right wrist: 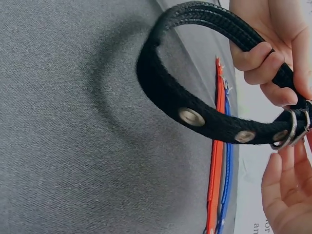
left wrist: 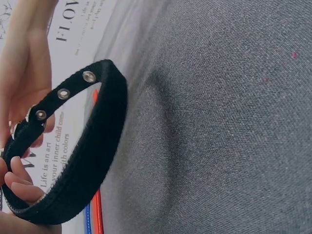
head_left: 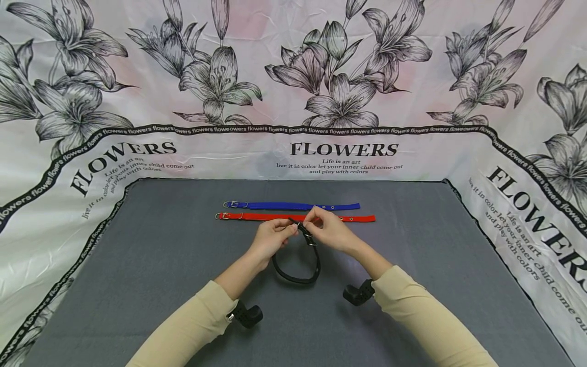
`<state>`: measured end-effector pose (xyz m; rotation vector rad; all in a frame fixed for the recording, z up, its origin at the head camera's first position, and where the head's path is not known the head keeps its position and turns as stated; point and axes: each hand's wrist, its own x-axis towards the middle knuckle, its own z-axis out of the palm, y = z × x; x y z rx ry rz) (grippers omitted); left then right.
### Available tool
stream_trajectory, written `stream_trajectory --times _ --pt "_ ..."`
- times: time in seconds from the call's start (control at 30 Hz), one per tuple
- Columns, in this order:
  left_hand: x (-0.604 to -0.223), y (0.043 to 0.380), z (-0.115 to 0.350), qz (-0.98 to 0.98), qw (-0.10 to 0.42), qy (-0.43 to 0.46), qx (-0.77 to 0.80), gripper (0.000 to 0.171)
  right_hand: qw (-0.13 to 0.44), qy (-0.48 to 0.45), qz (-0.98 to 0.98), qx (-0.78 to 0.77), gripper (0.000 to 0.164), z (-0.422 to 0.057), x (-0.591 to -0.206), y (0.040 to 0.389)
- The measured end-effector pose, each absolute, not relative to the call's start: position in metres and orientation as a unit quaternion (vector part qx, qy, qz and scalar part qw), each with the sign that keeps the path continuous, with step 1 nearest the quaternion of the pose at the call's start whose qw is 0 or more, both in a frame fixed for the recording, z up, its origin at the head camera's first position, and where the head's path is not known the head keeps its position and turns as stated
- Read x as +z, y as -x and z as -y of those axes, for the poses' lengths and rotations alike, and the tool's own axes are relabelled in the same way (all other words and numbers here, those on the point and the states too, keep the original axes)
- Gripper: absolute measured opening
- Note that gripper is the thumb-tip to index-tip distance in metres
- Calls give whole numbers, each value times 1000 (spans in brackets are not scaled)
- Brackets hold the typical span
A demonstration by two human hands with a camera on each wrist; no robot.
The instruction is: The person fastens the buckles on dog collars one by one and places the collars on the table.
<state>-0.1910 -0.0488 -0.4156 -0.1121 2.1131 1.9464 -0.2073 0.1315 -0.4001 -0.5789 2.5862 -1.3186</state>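
A black collar [head_left: 295, 280] is bent into a loop above the table, its strap lined with metal eyelets. My left hand [head_left: 270, 239] pinches one end of it, several fingers curled at the strap in the left wrist view. Opposite, my right hand [head_left: 331, 232] pinches the collar near its metal buckle [right wrist: 298, 127]. The strap runs through the buckle, with a D-shaped ring close by. Between the two hands, fingertips partly hide the strap's tip.
A red collar [head_left: 263, 217] and a blue collar [head_left: 279, 206] lie straight, side by side, just beyond the hands on the grey tabletop [head_left: 183, 285]. White flower-printed cloth [head_left: 257, 153] rises behind and along both sides.
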Motion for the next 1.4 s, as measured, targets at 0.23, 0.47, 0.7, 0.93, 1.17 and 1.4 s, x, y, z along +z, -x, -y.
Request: stream_trajectory --times 0.23,0.47,0.7,0.93,1.17,1.4 --pt "-415 193 51 -713 122 44 689 26 175 165 -846 -477 32 -139 -405 206" --pt "-415 196 55 -690 104 49 714 23 220 175 -842 -461 41 -145 -410 202" --pt "-414 197 65 -728 114 22 676 30 187 167 -849 -465 30 -148 -411 202" --pt "-418 199 79 -833 100 -72 540 32 144 164 -871 -440 24 -148 -413 202" --pt "-414 197 89 -894 77 -117 425 30 79 201 -896 -388 19 -142 -417 200" --pt "-415 194 95 -904 64 -128 403 24 11 227 -911 -343 15 -134 -423 201"
